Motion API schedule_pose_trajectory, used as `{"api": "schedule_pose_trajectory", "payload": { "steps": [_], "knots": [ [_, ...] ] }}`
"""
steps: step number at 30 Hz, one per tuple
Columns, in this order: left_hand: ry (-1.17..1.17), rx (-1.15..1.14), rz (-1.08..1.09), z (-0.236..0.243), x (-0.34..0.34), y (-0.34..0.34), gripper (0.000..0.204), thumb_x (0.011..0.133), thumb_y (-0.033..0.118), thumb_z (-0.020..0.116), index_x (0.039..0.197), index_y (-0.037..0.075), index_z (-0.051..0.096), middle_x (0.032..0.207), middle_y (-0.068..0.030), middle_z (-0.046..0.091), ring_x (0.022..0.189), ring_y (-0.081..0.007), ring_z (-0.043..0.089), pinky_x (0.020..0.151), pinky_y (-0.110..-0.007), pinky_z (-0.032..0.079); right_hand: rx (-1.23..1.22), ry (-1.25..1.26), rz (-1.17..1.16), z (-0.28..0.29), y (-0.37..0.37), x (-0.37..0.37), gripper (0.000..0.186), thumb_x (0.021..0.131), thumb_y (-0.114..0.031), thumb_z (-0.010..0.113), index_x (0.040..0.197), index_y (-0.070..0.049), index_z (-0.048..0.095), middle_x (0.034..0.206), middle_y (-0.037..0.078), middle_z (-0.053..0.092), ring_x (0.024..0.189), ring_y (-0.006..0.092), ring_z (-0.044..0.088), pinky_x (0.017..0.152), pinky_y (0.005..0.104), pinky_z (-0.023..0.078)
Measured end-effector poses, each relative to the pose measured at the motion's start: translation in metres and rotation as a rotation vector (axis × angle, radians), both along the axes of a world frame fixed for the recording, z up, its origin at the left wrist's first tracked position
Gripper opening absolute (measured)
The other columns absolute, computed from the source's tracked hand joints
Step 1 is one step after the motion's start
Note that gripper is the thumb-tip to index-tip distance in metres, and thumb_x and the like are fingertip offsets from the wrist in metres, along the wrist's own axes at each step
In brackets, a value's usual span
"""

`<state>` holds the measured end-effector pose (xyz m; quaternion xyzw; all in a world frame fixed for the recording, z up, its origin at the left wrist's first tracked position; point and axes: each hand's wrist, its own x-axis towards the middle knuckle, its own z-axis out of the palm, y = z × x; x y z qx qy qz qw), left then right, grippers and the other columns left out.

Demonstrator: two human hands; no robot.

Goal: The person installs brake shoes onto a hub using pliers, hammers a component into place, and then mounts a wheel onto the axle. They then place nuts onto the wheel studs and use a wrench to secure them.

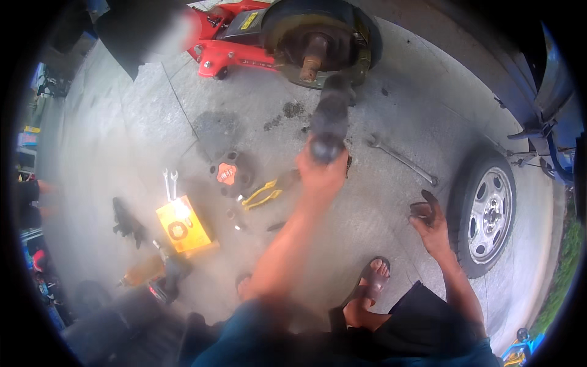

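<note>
My left hand [323,176] reaches forward, its fingers wrapped round a dark, thick tool [330,113] with a rounded near end. Motion blurs this tool, so its exact kind does not show. Its far end lies just below a rusty shaft [313,58], which sticks out of a dark round brake assembly [287,33]; whether they touch I cannot tell. Off to the right, my right hand [431,227] hovers with loosely curled, dirt-darkened fingers apart and nothing visible in them. A long wrench [405,162] lies on the floor beyond it, and a wheel with a tyre [492,214] is beside it.
A red floor jack [235,55] stands by the brake assembly. Yellow-handled pliers [263,196], a black cap with an orange centre [226,174], a yellow box [183,225], small wrenches [170,183] and a black glove [127,221] occupy the left floor. Vehicle bodywork [465,37] overhangs upper right.
</note>
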<state>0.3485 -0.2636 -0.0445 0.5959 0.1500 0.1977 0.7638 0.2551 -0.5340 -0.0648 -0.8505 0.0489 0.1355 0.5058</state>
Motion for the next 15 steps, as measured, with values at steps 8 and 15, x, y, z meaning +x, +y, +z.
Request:
{"api": "schedule_pose_trajectory", "payload": {
  "steps": [8,15],
  "knots": [
    [0.126,0.209,-0.062,-0.018,0.021,0.0,0.018,0.072,0.005,0.061,0.088,0.0,0.059,0.065,-0.006,0.058,0.063,-0.012,0.055,0.06,-0.03,0.046,-0.028,-0.001,-0.035,0.01,-0.024,-0.008,0.066,0.08,-0.001,0.066,0.137,-0.009,0.036,0.102,0.009,0.06,0.092,0.0161,0.058,0.076,0.0283,0.05],
    [-0.04,0.103,-0.04,0.008,0.008,0.002,0.009,0.074,0.001,0.059,0.083,0.0,0.058,0.064,-0.0011,0.053,0.063,-0.0086,0.05,0.055,-0.027,0.042,-0.116,-0.021,0.05,0.015,-0.012,-0.005,0.064,0.081,-0.006,0.067,0.137,-0.008,0.036,0.102,0.011,0.061,0.087,0.0177,0.061,0.074,0.0307,0.051]
  ]
}}
